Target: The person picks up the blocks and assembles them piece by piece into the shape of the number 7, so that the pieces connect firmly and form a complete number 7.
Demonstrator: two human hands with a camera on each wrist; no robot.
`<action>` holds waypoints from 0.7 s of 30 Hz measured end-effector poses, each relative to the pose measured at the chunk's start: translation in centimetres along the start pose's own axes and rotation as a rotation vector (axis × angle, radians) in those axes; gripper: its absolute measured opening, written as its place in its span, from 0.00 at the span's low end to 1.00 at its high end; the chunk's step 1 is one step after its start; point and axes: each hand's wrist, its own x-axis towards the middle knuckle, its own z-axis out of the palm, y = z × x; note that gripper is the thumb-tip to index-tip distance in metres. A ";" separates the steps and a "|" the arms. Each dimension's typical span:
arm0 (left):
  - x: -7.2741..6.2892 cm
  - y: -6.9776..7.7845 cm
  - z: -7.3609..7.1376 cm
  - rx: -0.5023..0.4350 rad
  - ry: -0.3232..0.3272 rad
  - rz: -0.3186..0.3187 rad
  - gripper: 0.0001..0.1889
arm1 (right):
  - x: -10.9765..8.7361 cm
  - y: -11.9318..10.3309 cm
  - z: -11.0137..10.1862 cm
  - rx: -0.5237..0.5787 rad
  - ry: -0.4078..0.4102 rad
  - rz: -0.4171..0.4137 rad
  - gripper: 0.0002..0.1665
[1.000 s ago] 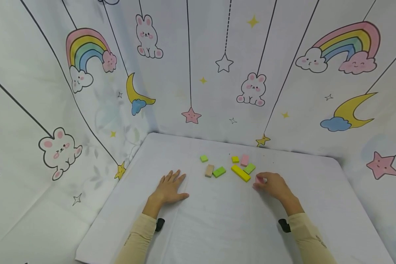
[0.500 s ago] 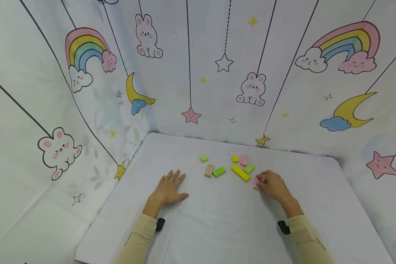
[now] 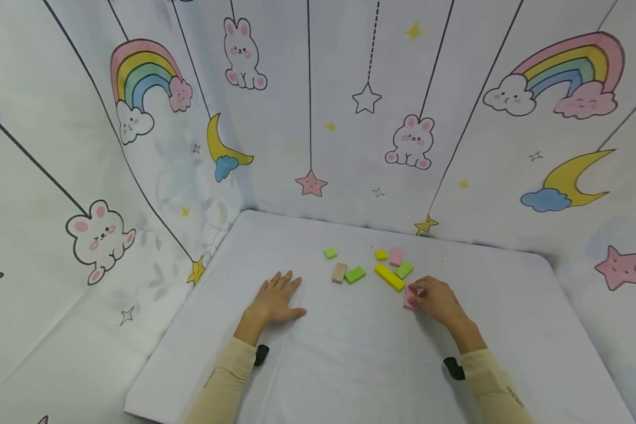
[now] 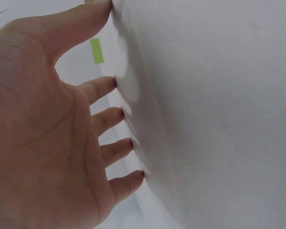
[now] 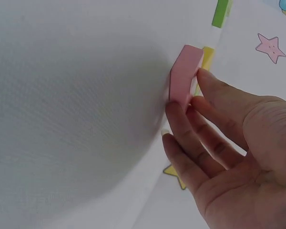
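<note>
The right grip (image 3: 437, 299) is narrow, the thumb and fingers pinching a pink block (image 3: 410, 298), which juts out from the fingertips on the side toward the left grip (image 3: 274, 300). In the right wrist view the thumb lies along one side of that block and the fingers meet it at its lower end; whether its underside touches the white worktop (image 3: 350, 365), I cannot tell. The left grip is wide, holding nothing, with its fingers spread and fingertips resting on the worktop, well apart from the pink block. Just beside the held block, on the far left of the right grip, lies a long yellow block (image 3: 389, 277), set at a slant. A light green block (image 3: 404, 270) sits close along that one's far side, and beyond it, farther from the right grip, are a second pink block (image 3: 396, 257) and a small yellow block (image 3: 381, 255). Between the two grips and a little beyond them, a bright green block (image 3: 355, 275) lies next to a tan block (image 3: 339, 272), the tan one nearer the left grip. A small green block (image 3: 330, 253) lies farther out past the tan one.
</note>
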 end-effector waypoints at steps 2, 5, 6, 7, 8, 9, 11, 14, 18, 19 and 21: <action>0.0 0.1 -0.1 0.007 -0.001 0.004 0.47 | -0.2 -0.3 0.1 0.014 -0.003 0.023 0.22; 0.1 0.2 -0.1 0.006 0.004 0.009 0.47 | -0.6 -0.8 0.3 0.035 -0.020 0.063 0.22; 0.1 0.2 -0.2 0.003 0.002 0.007 0.46 | -0.7 -1.0 0.4 0.045 -0.026 0.077 0.21; 0.0 0.3 -0.2 -0.002 0.003 0.006 0.46 | -0.8 -1.1 0.5 0.051 -0.031 0.081 0.21; 0.0 0.3 -0.3 -0.006 0.002 0.006 0.46 | -0.9 -1.3 0.6 0.055 -0.034 0.084 0.21; 0.0 0.3 -0.3 -0.010 0.004 0.005 0.46 | -1.0 -1.4 0.7 0.058 -0.036 0.082 0.21; -0.1 0.4 -0.4 -0.014 0.007 0.003 0.46 | -1.2 -1.8 0.8 0.063 -0.030 0.075 0.21; -0.2 0.4 -0.4 -0.013 0.008 -0.002 0.46 | -1.4 -2.2 1.0 0.066 -0.023 0.056 0.21; -0.1 0.4 -0.3 -0.014 0.011 -0.005 0.46 | -1.6 -2.8 1.3 0.065 -0.027 0.058 0.21; -0.1 0.4 -0.3 -0.016 0.012 -0.006 0.46 | -1.6 -3.0 1.4 0.063 -0.029 0.060 0.21; -0.1 0.3 -0.3 -0.015 0.013 -0.008 0.46 | -1.7 -3.4 1.6 0.063 -0.034 0.070 0.21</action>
